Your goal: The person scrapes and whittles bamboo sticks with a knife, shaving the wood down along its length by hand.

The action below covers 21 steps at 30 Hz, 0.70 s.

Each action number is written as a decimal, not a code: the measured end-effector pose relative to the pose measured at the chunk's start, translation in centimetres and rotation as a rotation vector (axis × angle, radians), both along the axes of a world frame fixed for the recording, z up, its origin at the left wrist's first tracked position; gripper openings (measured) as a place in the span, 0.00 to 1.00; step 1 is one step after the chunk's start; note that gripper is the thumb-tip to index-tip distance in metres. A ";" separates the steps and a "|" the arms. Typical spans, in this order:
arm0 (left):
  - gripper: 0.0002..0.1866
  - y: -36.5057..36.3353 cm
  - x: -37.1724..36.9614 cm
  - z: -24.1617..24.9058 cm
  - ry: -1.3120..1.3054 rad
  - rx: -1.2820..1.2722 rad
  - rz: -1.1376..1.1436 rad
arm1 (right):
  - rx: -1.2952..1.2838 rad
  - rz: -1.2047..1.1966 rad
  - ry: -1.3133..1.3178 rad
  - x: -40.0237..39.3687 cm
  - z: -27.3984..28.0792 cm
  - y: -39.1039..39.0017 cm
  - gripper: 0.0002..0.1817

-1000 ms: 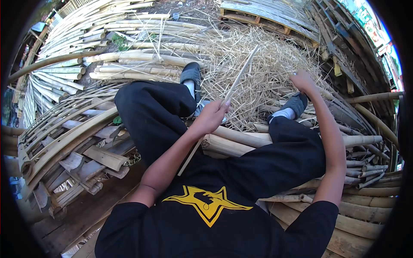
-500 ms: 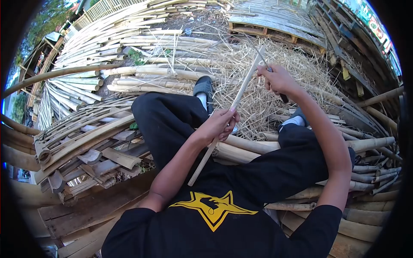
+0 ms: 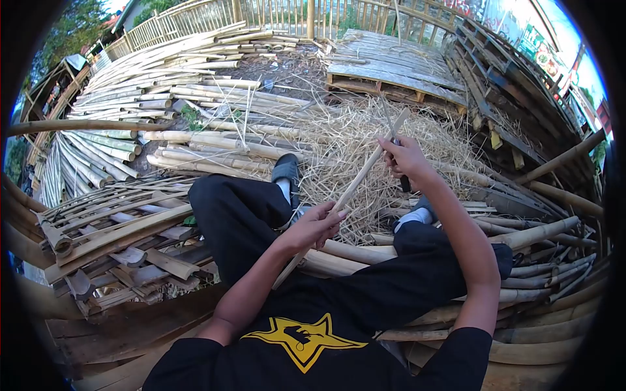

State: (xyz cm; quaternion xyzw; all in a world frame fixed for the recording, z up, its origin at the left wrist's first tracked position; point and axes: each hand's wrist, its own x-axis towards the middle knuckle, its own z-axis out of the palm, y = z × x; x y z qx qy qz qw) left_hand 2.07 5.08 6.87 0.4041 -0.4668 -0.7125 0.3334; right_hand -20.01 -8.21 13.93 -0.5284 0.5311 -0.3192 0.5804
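My left hand is closed around a long pale bamboo strip, thumb lying along it. The strip slants from near my lap up to the right. My right hand grips a knife by its dark handle, whose end pokes out below the fist. Its thin blade points up and away, close beside the far end of the strip. My right thumb and forefinger are right at the strip's edge. Under both hands lies a heap of pale shavings.
Bamboo poles are stacked ahead and to the left. Split bamboo slats lie near my left leg. A wooden pallet stands beyond the shavings, with more pallets leaning at the right. Bamboo poles lie by my right leg.
My view has tilted up, showing more of the fence. My right hand has come lower and nearer along the strip, and the strip leans further over. Left fingers look straighter.
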 end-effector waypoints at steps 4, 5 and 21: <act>0.17 -0.3 0.0 -1.1 -0.111 -0.131 -0.020 | 0.014 -0.028 -0.007 -1.2 -0.3 -0.5 0.18; 0.17 -0.5 0.0 -1.0 -0.098 -0.140 -0.013 | 0.004 -0.022 0.006 -1.5 -0.3 -0.8 0.18; 0.18 -1.1 0.6 -8.5 -0.417 -0.431 0.165 | -0.121 -0.424 0.023 -10.2 -3.6 -3.7 0.17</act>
